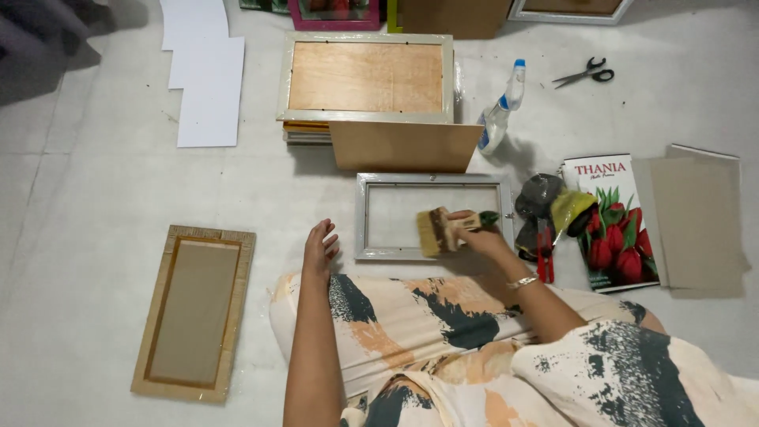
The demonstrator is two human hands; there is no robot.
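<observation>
Pale grey floor, worker seated on it in a patterned garment, work spread in an arc within arm's reach.

Largest items first. Stack of frames at top centre, back side up, wood backing showing; count in the stack cannot be told. A brown board leans against its near edge, likely parked there to keep it handy. 1 gold frame lies flat at lower left, well apart from the rest, face covered by a grey panel. 2 white sheets at top left, overlapping. 2 grey card sheets at far right, overlapping, beside 1 tulip print.

Work piece: 1 silver frame with clear glass, lying flat just in front of the knees, so both hands reach it.

Right hand: fingers closed around the handle of 1 wide flat brush, bristles resting at the frame's lower edge, held low and flat for sweeping.

Left hand: fingers loosely spread, holding nothing, hovering just left of the silver frame.

Small items: 1 spray bottle upright; 1 bundle of cloth, dark and yellow; 1 red clip-like tool beside it; 1 pair of scissors at top right.
</observation>
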